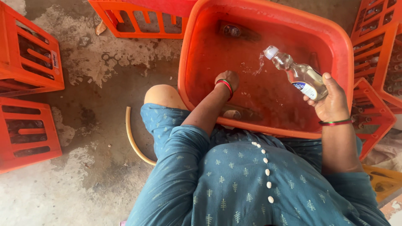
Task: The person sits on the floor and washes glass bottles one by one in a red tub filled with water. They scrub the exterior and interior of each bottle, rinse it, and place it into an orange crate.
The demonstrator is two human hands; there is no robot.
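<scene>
My right hand [328,99] grips a clear glass bottle [298,73] with a white cap and a blue-and-white label, held tilted over a large orange tub [335,33] of water. My left hand [228,79] is plunged into the water at the tub's near side, fingers under the surface; what it holds cannot be made out. Red and green bangles sit on both wrists. Dark bottles lie submerged in the tub, one at the far side [232,30] and one near the front wall [234,113].
Orange plastic bottle crates stand around: two at the left [29,54] [25,134], one at the top [142,19], several at the right [377,50]. A pale hose [133,138] curves on the wet concrete floor by my knee. A yellow crate [383,182] sits lower right.
</scene>
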